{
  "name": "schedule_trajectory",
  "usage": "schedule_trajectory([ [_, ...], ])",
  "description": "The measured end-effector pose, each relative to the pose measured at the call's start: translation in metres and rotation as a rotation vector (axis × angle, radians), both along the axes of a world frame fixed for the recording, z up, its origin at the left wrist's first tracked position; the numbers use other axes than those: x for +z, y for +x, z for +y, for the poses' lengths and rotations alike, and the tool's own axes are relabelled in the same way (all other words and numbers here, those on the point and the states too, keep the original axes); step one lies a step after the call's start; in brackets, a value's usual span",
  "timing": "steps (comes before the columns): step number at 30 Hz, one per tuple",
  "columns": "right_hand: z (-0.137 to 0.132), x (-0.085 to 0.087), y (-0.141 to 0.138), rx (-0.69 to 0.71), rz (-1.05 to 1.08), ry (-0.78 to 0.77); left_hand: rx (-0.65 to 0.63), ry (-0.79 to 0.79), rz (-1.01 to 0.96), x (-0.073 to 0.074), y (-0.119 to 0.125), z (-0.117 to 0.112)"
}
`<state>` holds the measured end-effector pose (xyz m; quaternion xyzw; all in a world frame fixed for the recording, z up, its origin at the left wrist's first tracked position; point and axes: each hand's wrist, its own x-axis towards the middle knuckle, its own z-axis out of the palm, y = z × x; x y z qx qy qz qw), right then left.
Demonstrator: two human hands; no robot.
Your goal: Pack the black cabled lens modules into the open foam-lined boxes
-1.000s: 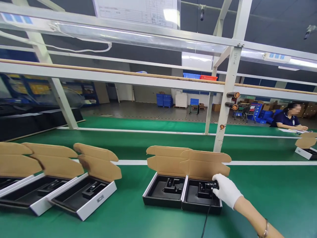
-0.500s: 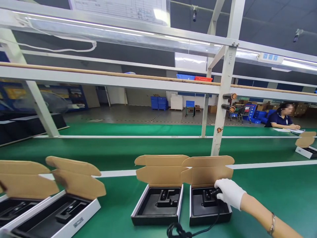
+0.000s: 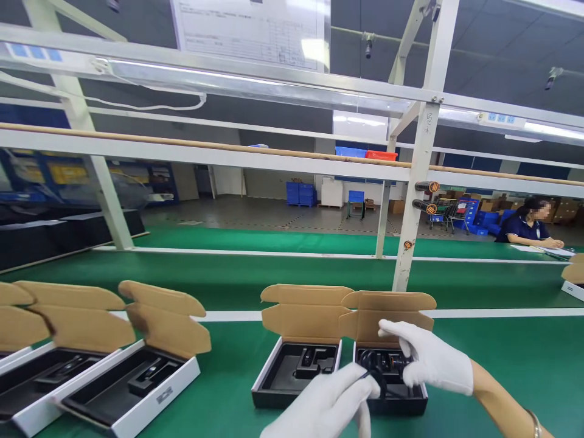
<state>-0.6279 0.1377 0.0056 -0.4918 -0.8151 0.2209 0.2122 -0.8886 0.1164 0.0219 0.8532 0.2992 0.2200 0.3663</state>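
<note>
My left hand (image 3: 326, 401), in a white glove, is at the lower middle, its fingertips closed on a black cable (image 3: 376, 371) that is bunched over the right-hand open box (image 3: 396, 406). In that box's black insert lies a black cylindrical device (image 3: 396, 361) with an orange-brown ring, partly covered by the cable and fingers. My right hand (image 3: 433, 359), also gloved in white, hovers at the box's right side beside the device, with thumb and forefinger spread. Just left stands a second open box (image 3: 278, 398), whose insert (image 3: 308, 360) holds a small black part.
Several more open boxes (image 3: 157, 395) with raised cardboard lids stand at the left on the green table (image 3: 228, 365). A white post (image 3: 413, 225) rises behind the right-hand box, and a shelf rail (image 3: 228, 152) crosses above. A person (image 3: 527, 225) sits far right.
My left hand has come into view with the black cable, which is now gathered over the box. My right hand has let go of the device and opened. The view has shifted slightly left.
</note>
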Motion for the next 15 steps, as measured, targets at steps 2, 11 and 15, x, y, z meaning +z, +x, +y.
schedule_trajectory([
  [2,-0.013,0.02,-0.013,0.009,0.065,-0.012,0.024,0.032,0.006,0.012,0.01,0.009],
  [11,0.002,-0.001,-0.015,-0.305,0.279,-0.109,0.151,-0.091,-0.206,-0.04,0.082,0.058],
  [15,0.005,-0.011,0.002,-0.348,0.157,0.218,-0.063,-0.166,0.019,-0.033,0.088,0.071],
])
